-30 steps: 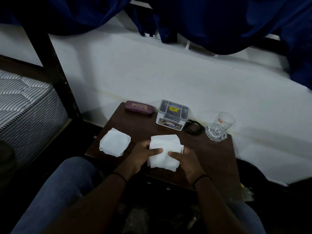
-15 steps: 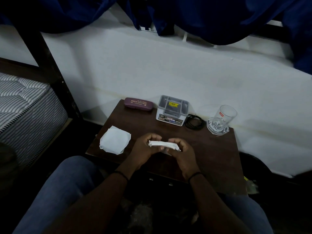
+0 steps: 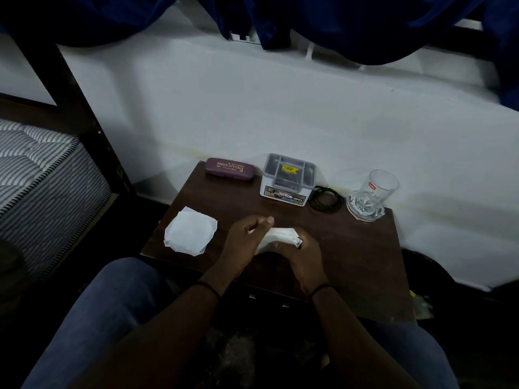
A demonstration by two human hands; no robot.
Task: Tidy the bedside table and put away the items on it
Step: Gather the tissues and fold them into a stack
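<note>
On the dark wooden bedside table [image 3: 351,248], both hands hold a folded white tissue [image 3: 276,236] near the front edge. My left hand [image 3: 247,240] grips its left end with curled fingers. My right hand [image 3: 302,254] pinches its right end. A second folded white tissue [image 3: 191,231] lies flat at the table's front left. Along the back stand a maroon spectacle case [image 3: 229,169], a white and grey organiser box [image 3: 288,179], a coiled black cable [image 3: 325,198] and a clear glass [image 3: 373,193] on a cut-glass coaster.
A striped mattress [image 3: 42,175] and a dark bed post [image 3: 81,108] stand to the left. A white wall runs behind the table, with dark blue curtains [image 3: 337,21] hanging above. My knees in blue jeans [image 3: 106,313] sit below the table's front edge.
The tissue went from a broad sheet held upright to a narrow folded bundle pressed between both hands, lower over the table. The camera view shifted slightly.
</note>
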